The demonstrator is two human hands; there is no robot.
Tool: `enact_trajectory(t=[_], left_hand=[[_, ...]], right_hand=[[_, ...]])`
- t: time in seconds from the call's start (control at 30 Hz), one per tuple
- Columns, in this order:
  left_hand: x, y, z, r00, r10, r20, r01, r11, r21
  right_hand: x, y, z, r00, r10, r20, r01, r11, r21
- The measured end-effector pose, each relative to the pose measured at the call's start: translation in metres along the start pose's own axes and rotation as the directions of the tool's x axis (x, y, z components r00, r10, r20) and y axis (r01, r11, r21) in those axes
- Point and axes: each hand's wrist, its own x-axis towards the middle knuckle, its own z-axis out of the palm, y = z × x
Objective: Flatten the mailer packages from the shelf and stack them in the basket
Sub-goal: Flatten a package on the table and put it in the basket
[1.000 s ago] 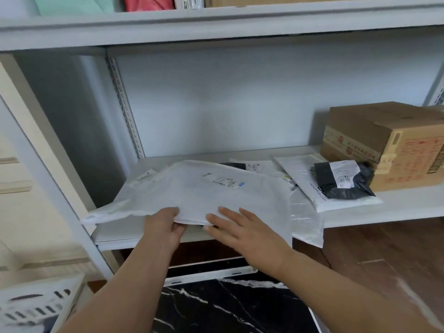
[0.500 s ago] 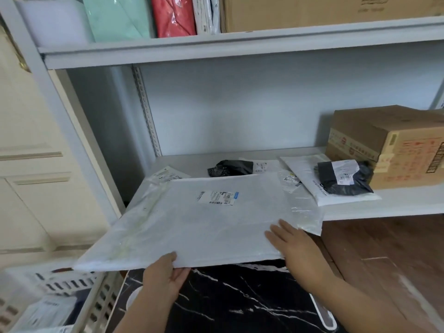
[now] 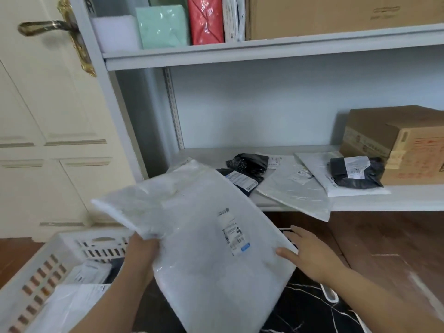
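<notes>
Since the earlier frame the big white mailer [image 3: 204,241] has come off the shelf [image 3: 360,200] and swung left & down, now held tilted in the air between shelf and basket [image 3: 36,267], w/ the view turned left so the basket and the door show more. Largest first: the shelf unit carries a cardboard box [image 3: 396,145] at right, a white mailer [image 3: 319,171] w/ a small black bag [image 3: 355,174] on it, a clear flat mailer [image 3: 290,191] overhanging the front edge, and two more black bags [image 3: 247,162] behind. The held mailer looks light, thin and floppy, prob. slick plastic; it sags between grips, so best taken at two opposite edges, not the middle — judgement only. Left hand [image 3: 141,253] grips its left edge, fingers curled under and thumb side clamped on the film. Right hand [image 3: 310,255] is at the right edge, fingers straight and slightly apart, fingertips touching or just beside the edge; can't tell which. The basket is white, slotted walls, low left; in it lie at least two pale mailers [image 3: 72,299] and sth dark between them, stacked roughly flat. Upper shelf holds teal & red packets, a large box.
</notes>
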Motion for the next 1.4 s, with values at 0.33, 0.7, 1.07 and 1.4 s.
enact_trajectory(t=[0.33,0.7,1.07,1.4], left_hand=[[-0.017,0.058,-0.009,0.926,0.192,0.324,-0.053,0.918,-0.392],[0.004,0.080,-0.017,0.947,0.028,0.321,0.206,0.714,-0.670],[0.003,0.057,-0.019,0.991,-0.128,0.050,0.137,0.933,-0.332],[-0.008,0.062,0.002,0.912,0.385,0.141,-0.410,0.855,0.316]], right_hand=[[-0.001,-0.012,-0.001,0.990,0.087,-0.114,-0.017,0.860,0.510],[0.009,-0.016,-0.038,0.980,0.171,-0.098,-0.020,0.580,0.815],[0.022,-0.032,-0.072,0.943,0.152,-0.297,0.055,0.808,0.587],[0.036,-0.079,-0.139,0.907,-0.392,-0.156,0.343,0.900,-0.268]])
